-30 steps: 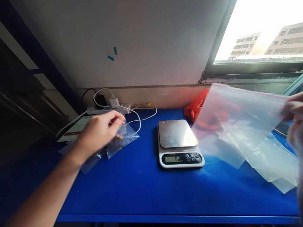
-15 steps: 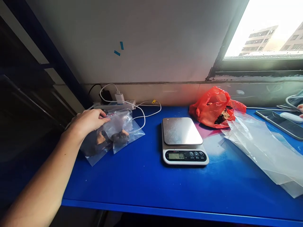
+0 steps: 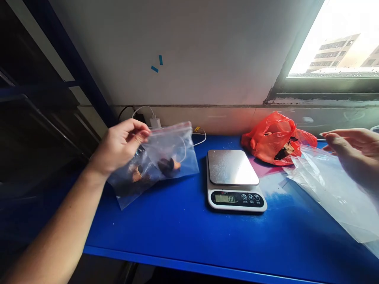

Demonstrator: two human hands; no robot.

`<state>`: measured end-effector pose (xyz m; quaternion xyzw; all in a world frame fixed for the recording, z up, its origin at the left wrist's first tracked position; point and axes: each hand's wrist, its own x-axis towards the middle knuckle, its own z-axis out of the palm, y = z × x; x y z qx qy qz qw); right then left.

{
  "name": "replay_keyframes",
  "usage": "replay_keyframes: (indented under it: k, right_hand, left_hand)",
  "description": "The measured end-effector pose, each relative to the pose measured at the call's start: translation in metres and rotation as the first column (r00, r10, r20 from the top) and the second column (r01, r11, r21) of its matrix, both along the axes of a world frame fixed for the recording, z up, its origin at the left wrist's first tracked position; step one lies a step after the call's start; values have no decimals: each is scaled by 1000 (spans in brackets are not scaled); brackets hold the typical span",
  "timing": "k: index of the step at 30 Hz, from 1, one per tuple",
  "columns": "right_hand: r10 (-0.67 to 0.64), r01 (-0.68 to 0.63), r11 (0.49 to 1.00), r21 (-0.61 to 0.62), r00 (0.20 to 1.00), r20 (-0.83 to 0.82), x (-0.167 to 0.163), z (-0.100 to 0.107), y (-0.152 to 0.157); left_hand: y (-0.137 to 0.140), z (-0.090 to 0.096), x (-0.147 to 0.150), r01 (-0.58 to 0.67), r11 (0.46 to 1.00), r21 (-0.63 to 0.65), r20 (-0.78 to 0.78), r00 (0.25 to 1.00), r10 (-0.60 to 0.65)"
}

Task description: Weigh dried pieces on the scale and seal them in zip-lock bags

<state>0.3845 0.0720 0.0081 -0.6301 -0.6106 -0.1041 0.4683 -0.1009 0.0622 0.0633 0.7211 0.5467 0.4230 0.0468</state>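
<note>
Half a second ago the left hand was over two clear bags lying to the left of the scale; now the person has lifted the upper one, the raised zip bag, by its red-striped edge, bringing it nearer the scale. The left grip is clamped on that edge, thumb against finger; whether the bag's lower side touches the desk cannot be told. The right hand, which showed only fingertips then, now spreads well into view to the right of the scale, above the loose clear bags; its thumb and forefinger are close together, but whether film is pinched between them cannot be told. The scale's display reads 0.0, as it did, so the work appears to centre on sorting the bags rather than weighing. Counted, there is one scale; two bags holding brown pieces, the raised one and the lower bag, farther left of the scale; one red plastic bag, behind and right of the scale, with brown pieces showing; and two blue tape strips, on the wall behind and left of it. The loose clear bags overlap too much to count.
</note>
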Motion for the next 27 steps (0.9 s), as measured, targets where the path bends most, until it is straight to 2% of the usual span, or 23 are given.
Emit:
replay_keyframes:
  k: [2,3,4,5,7,8,10,11,12,14,16,17,19,20,21,22,23,25,27]
  right_hand:
    - [222,-224,975,-13,971,-87,-37,0,-14]
    - [358,-362,932,-34,930,-81,-57,-2,-22]
    - [508,-510,859,-48,860,-50,-76,-7,-32]
    - [625,-623,779,-73,780,6,-96,-12,-42]
    - [771,-754,636,-162,629,97,-128,-24,-60]
    - [809,-790,588,-174,579,101,-140,-29,-68]
    - [850,-833,524,-176,523,56,-154,-36,-76]
    - [860,-848,505,-162,509,18,-156,-38,-78]
    - [872,-863,483,-147,490,-10,-156,-38,-77]
    - [902,-893,427,-144,432,-6,-152,-34,-75]
    - [925,-910,381,-163,375,66,-148,-27,-75]
    - [932,-918,360,-168,347,104,-146,-23,-75]
    - [942,-922,325,-210,297,154,-145,-16,-77]
    - [945,-925,312,-216,279,173,-145,-14,-78]
    - [946,-927,304,-219,266,187,-145,-12,-79]
    - [943,-932,303,-197,264,203,-146,-11,-80]
    - [938,-938,307,-161,270,217,-146,-10,-80]
    - [931,-942,308,-131,270,247,-147,-8,-81]
    - [927,-925,307,-224,237,292,-145,-4,-82]
  left_hand:
    - [-15,-4,24,227,971,72,30,973,-230]
    - [-22,-7,35,322,941,107,0,946,-324]
    - [-30,-10,45,434,887,156,-11,899,-437]
    - [-37,-15,54,489,851,190,22,865,-502]
    - [-51,-23,68,608,779,153,57,782,-621]
    - [-58,-28,73,672,736,78,48,735,-676]
    - [-72,-34,80,813,570,-115,0,574,-819]
    - [-77,-35,83,839,517,-169,-26,520,-854]
    - [-81,-35,85,855,483,-190,-46,483,-874]
    - [-84,-29,85,862,463,-205,-79,457,-886]
    - [-75,-18,78,822,491,-289,-90,487,-869]
    - [-67,-12,70,762,519,-387,-100,525,-845]
    - [-44,-3,44,493,698,-520,-174,739,-651]
    - [-31,-1,28,293,794,-533,-266,833,-486]
    - [-17,-1,9,63,877,-476,-362,895,-261]
    - [-4,-4,-9,-142,895,-423,-435,898,-63]
    - [8,-8,-27,-276,853,-443,-471,881,40]
    - [24,-15,-55,-300,779,-551,-461,887,16]
    - [30,-17,-71,-250,756,-605,-406,914,-23]
